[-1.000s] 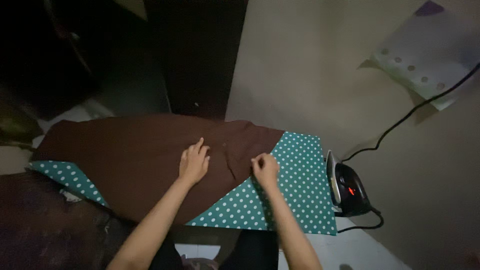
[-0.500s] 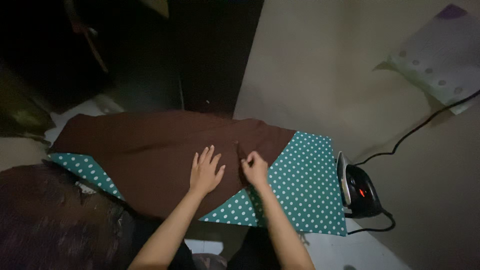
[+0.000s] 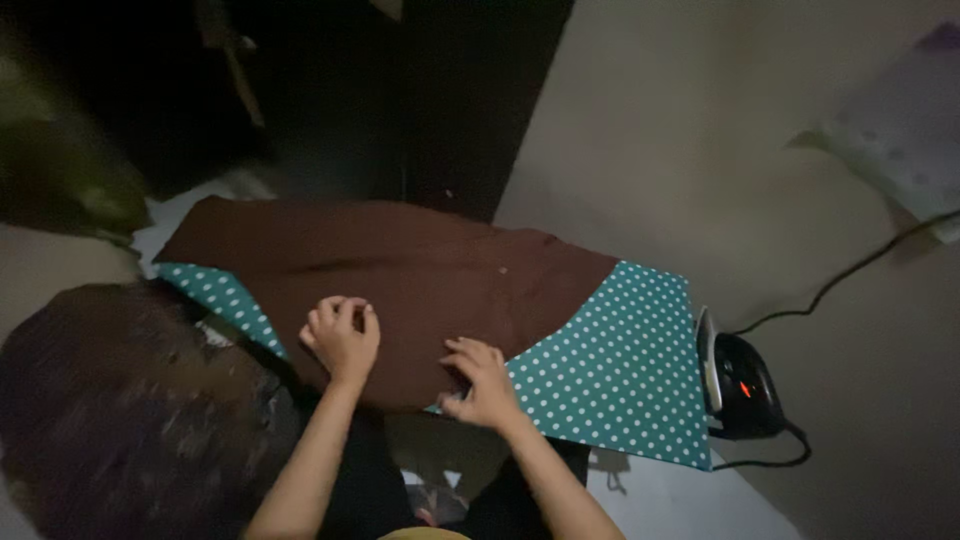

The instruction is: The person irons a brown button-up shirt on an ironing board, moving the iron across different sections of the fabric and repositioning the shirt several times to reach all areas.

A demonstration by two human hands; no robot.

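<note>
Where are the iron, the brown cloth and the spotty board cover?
iron [image 3: 742, 385]: head view, on its dark body beside the red light.
brown cloth [image 3: 400, 275]: head view, on its flat middle.
spotty board cover [image 3: 620, 365]: head view, on the bare teal part near the iron.

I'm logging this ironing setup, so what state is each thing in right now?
brown cloth: spread flat on the board.
ironing board: dotted teal cover, part bare.
iron: stood on end, red light lit.
left hand: curled on the cloth.
right hand: fingers on the cloth edge.
</note>
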